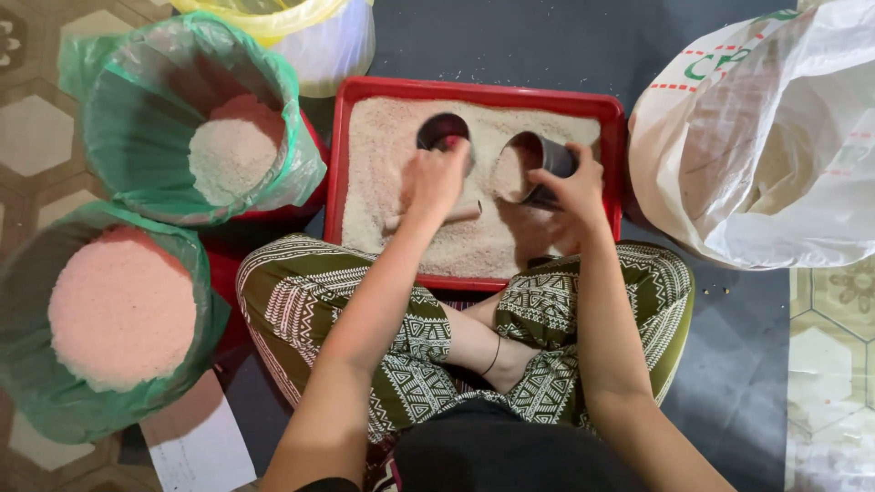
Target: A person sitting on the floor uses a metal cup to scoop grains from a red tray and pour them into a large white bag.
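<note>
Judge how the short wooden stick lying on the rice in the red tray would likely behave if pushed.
The wooden stick looks round and rigid, so it would probably roll rather than bend. Lying on loose rice in the red tray, it may dig in and stop quickly. It seems light.

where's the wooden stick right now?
In the head view, the wooden stick lies flat on the rice in the red tray, just below the left hand and left of the tilted cup in the right hand.
</note>
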